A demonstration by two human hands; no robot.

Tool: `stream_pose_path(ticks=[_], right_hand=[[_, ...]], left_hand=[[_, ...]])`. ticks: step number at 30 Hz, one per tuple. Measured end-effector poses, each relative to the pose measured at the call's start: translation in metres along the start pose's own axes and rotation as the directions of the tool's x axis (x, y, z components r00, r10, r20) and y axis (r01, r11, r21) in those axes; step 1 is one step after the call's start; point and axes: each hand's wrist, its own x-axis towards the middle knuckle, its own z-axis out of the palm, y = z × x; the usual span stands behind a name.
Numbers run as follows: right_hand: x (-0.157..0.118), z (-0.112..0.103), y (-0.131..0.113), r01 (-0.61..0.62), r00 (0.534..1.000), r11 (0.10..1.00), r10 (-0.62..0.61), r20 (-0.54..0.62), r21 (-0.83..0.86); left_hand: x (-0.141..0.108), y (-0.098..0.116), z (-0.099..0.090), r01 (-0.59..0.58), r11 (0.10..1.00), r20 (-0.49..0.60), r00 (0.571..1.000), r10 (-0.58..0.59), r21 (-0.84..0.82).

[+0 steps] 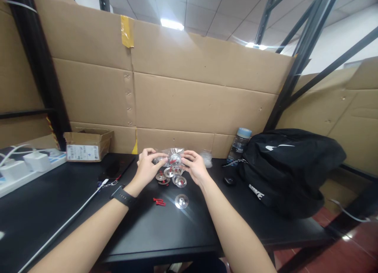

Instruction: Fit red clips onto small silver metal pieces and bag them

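My left hand [150,164] pinches one side of a clear plastic bag [176,151]. On the bag's other side, the fingers of my right hand [193,166] are closed on its edge. A silver finger cymbal [175,159] with a red cord shows at the bag, between my hands; whether it lies inside is hard to make out. Just below, several finger cymbals [169,172] with red loops lie in a loose pile on the table. Nearer to me are a single cymbal [181,201] without a cord and a red cord [159,202].
The black table [141,233] backs onto a cardboard wall [201,103]. To the right stand a black backpack [283,170], a water bottle [238,145] and a small black case [229,181]. Leftward are an open cardboard box [88,145], a phone [115,168], a white cable [71,218] and a power strip [56,162].
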Motion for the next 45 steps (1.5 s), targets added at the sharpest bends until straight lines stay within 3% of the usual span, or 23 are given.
stream_pose_path(ticks=[9, 16, 25, 33, 36, 41, 45], right_hand=[[-0.001, 0.001, 0.000, 0.001, 0.998, 1.000, -0.002, 0.067, 0.005], [-0.004, 0.003, -0.001, 0.013, 0.995, 1.000, -0.011, 0.099, -0.017], [-0.002, -0.001, 0.000, 0.081, 0.988, 0.984, -0.058, 0.144, -0.156], [0.008, -0.010, 0.002, 0.151, 0.984, 0.963, -0.167, -0.055, -0.225], [0.015, -0.025, 0.000, 0.204, 0.946, 0.931, -0.267, -0.184, -0.302], [0.024, -0.049, -0.002, 0.240, 0.855, 0.877, -0.394, -0.337, -0.416], [0.025, -0.051, -0.001, 0.235, 0.849, 0.863, -0.407, -0.338, -0.448]], left_hand=[[0.001, -0.001, -0.003, 0.067, 0.997, 0.017, 0.998, -0.067, 0.037], [0.003, -0.013, 0.006, -0.087, 0.994, 0.113, 0.989, 0.095, -0.072], [0.001, -0.011, 0.006, -0.098, 0.995, 0.078, 0.992, 0.099, -0.017], [0.008, -0.019, 0.003, 0.056, 0.998, 0.068, 0.996, -0.057, 0.015], [0.011, -0.030, 0.005, 0.126, 0.991, 0.101, 0.986, -0.130, 0.042], [0.010, -0.042, 0.010, 0.167, 0.984, 0.269, 0.947, -0.175, 0.054], [0.007, -0.041, 0.011, 0.167, 0.983, 0.402, 0.897, -0.183, 0.074]])
